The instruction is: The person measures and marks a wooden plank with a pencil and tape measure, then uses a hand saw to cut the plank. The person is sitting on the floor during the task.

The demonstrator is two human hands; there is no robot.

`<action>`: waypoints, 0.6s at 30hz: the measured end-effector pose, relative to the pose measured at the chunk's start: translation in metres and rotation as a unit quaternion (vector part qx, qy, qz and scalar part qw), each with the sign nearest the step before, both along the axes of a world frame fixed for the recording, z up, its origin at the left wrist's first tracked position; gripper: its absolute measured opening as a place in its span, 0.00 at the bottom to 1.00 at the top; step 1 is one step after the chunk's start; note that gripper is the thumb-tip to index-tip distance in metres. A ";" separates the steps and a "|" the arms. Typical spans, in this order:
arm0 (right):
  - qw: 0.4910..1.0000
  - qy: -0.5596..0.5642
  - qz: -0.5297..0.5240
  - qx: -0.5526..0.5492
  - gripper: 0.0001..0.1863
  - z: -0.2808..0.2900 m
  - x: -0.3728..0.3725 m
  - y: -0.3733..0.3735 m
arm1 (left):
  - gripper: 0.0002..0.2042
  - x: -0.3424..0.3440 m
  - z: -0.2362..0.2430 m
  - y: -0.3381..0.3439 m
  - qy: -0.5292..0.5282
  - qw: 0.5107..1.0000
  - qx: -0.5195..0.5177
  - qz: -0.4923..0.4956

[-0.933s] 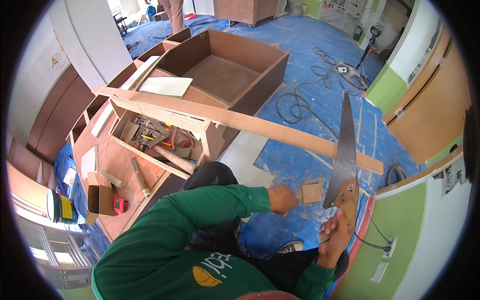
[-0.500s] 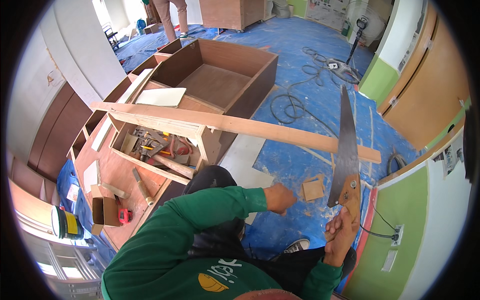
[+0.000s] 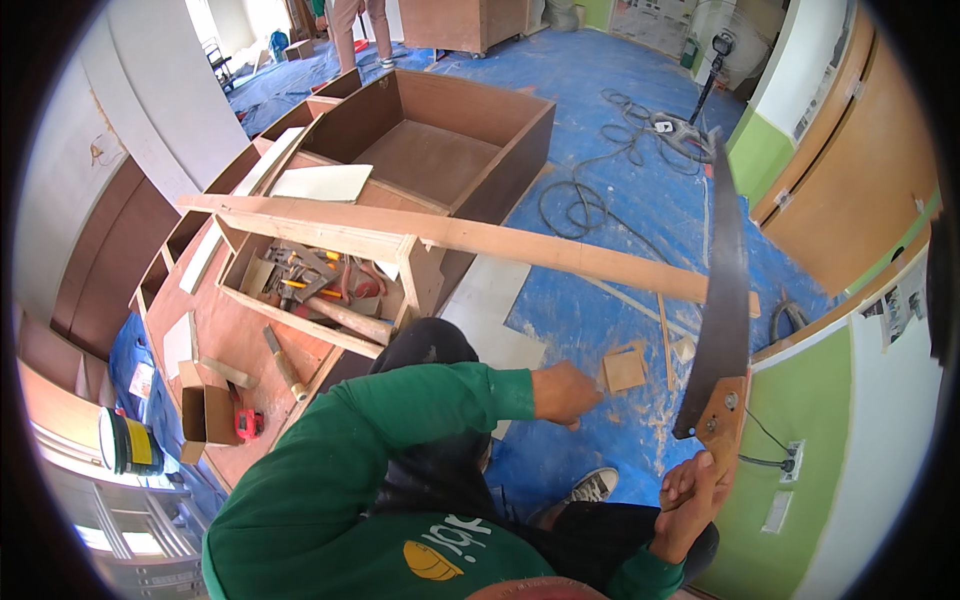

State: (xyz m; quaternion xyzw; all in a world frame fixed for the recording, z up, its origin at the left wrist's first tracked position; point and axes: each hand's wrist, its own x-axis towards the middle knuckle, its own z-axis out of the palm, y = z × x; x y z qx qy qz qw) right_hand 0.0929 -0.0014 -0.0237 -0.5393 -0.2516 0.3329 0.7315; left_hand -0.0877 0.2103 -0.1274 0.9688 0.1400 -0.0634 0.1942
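My right hand (image 3: 690,498) is wrapped around the wooden handle of a handsaw (image 3: 727,290), at the lower right. The wide dark blade points up and away from me. It passes in front of a long wooden board (image 3: 560,257) close to the board's right end; I cannot tell whether they touch. That board runs across the view, over an open wooden toolbox (image 3: 322,338). Below the board, my left hand (image 3: 566,394) is held in a loose fist, with nothing seen in it, beside a small square wood piece (image 3: 625,370) on the floor.
A brown cabinet frame (image 3: 530,140) lies at the left and centre, bearing the toolbox, a chisel-like tool (image 3: 285,362), a cardboard box (image 3: 205,415) and a red tape measure (image 3: 249,424). Cables (image 3: 590,205) trail across the blue sheeting. A person (image 3: 378,30) stands far back. A green-white wall (image 3: 800,480) is at right.
The handsaw and my right hand have shifted right and slightly down. My left fist has moved a little to the right. The person at the back has changed stance.
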 end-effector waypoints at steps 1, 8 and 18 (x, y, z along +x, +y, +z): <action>0.999 -0.044 -0.012 0.005 0.25 -0.003 0.001 -0.007 | 0.27 0.000 0.003 -0.004 -0.011 1.000 -0.019 -0.011; 0.976 -0.194 -0.103 -0.012 0.26 -0.004 0.007 -0.036 | 0.25 0.039 0.028 -0.027 0.038 0.997 -0.007 -0.067; 0.985 -0.119 -0.113 -0.050 0.24 -0.026 0.023 -0.042 | 0.26 0.107 -0.018 -0.101 0.035 0.972 -0.032 -0.230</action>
